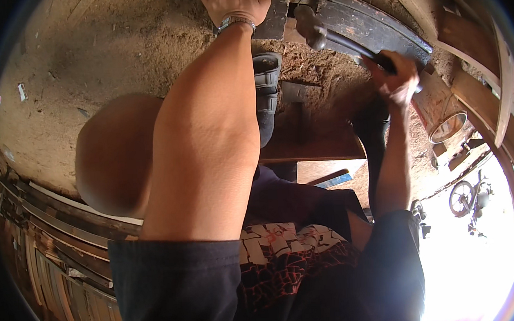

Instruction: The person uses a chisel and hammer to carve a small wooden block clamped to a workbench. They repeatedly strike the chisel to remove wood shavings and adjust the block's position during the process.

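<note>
My right hand [398, 78] is closed around the dark handle of a hammer [314, 34], at the upper right. The hammer's blurred head hangs over the near left end of a long black, worn plank or beam [371, 16]. My left arm reaches forward to the top edge, where my left hand [237, 6], with a metal-banded watch [236, 23] at its wrist, lies just left of the beam. Its fingertips are cut off by the frame, so I cannot make out what it touches. Below it is a foot in a dark strapped sandal [267, 73].
A large blurred brown rounded shape [117, 156] is beside my left arm. Stacked wooden boards [58, 258] line the lower left. A rusty bucket-like container [446, 128] lies at the right, near curved planks [475, 47]. A wheeled bike [465, 199] stands in bright light beyond.
</note>
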{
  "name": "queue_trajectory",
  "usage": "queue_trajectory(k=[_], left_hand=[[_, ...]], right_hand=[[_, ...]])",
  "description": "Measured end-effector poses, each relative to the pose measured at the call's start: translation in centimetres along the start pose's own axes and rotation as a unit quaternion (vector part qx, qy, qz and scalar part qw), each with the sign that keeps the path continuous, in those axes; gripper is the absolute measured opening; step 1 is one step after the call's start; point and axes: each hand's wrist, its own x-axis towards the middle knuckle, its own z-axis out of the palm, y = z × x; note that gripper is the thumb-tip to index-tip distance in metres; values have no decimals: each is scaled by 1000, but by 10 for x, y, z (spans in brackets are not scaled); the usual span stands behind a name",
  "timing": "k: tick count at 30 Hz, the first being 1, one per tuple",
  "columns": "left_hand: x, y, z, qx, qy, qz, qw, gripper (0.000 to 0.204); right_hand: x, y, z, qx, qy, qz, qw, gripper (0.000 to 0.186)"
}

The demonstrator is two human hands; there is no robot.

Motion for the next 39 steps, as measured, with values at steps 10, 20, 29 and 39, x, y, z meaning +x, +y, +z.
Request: queue_trajectory(k=[10, 20, 29, 39], left_hand=[[1, 0, 0, -4, 14, -6, 1000, 36], [1, 0, 1, -3, 1, -4, 1000, 39], [2, -3, 0, -1, -11, -14, 1000, 40], [6, 0, 1, -1, 8, -4, 1000, 36]], right_hand=[[-45, -171, 54, 343, 22, 588, 733, 55], [-46, -175, 52, 432, 10, 603, 671, 55], [-40, -167, 36, 487, 39, 618, 616, 55], [-48, -176, 44, 464, -30, 622, 630, 54]])
